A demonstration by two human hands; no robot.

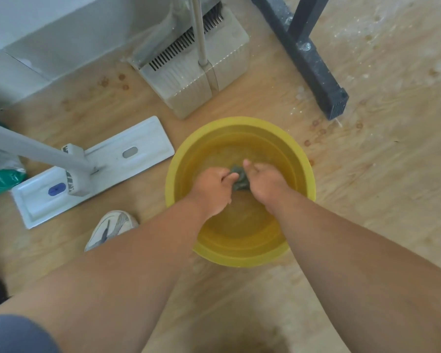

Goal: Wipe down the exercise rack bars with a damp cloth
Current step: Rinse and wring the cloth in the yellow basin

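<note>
A grey cloth point(239, 178) is gripped and wrung by both hands, left hand point(213, 191) and right hand point(265, 183), over the yellow basin point(178, 159); wiping is judged unstarted; next, it must be carried to the black rack bar point(313, 64) far right.

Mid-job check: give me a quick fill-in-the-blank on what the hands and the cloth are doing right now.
1. Both hands, left and right, grip the dark crumpled cloth over the round ____ plastic basin.
2. The white flat mop head lies on the wooden floor to the basin's ____.
3. The black metal rack bar lies ____ the basin, untouched.

Missing words: yellow; left; beyond
</note>
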